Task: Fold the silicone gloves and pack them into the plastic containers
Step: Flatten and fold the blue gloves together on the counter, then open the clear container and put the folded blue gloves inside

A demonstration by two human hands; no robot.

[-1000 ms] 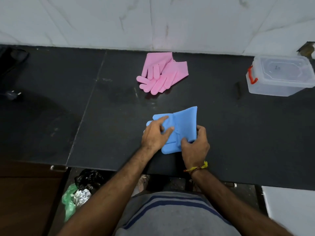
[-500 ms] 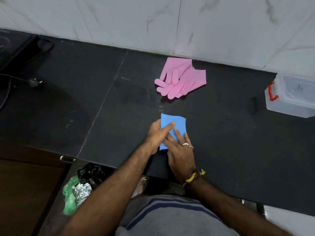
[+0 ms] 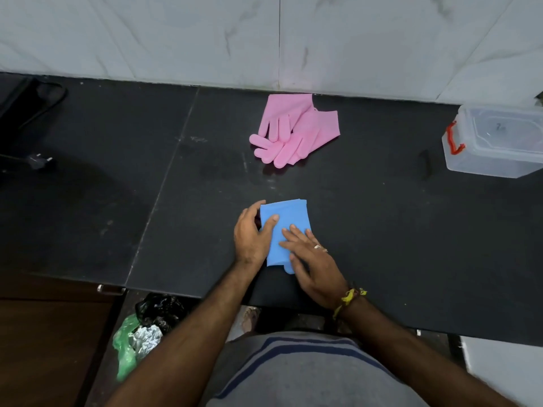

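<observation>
The blue silicone gloves (image 3: 289,220) lie folded into a small rectangle on the black counter (image 3: 382,230), near its front edge. My left hand (image 3: 251,235) grips the fold's left side, thumb on top. My right hand (image 3: 311,259) presses flat on its lower right part, fingers spread; a blue fingertip pokes out beneath it. A pair of pink silicone gloves (image 3: 293,130) lies unfolded by the back wall. A clear plastic container (image 3: 496,142) with a lid and red latch stands at the far right.
A black plug and cable (image 3: 38,161) lie at the counter's left end. Below the front edge, on the floor, sit a black bag, green plastic and foil (image 3: 147,327). A white tiled wall (image 3: 264,39) backs the counter.
The blue gloves went from half-open to a compact folded rectangle. My right hand moved from gripping the near edge to pressing flat on top. The view shifted slightly.
</observation>
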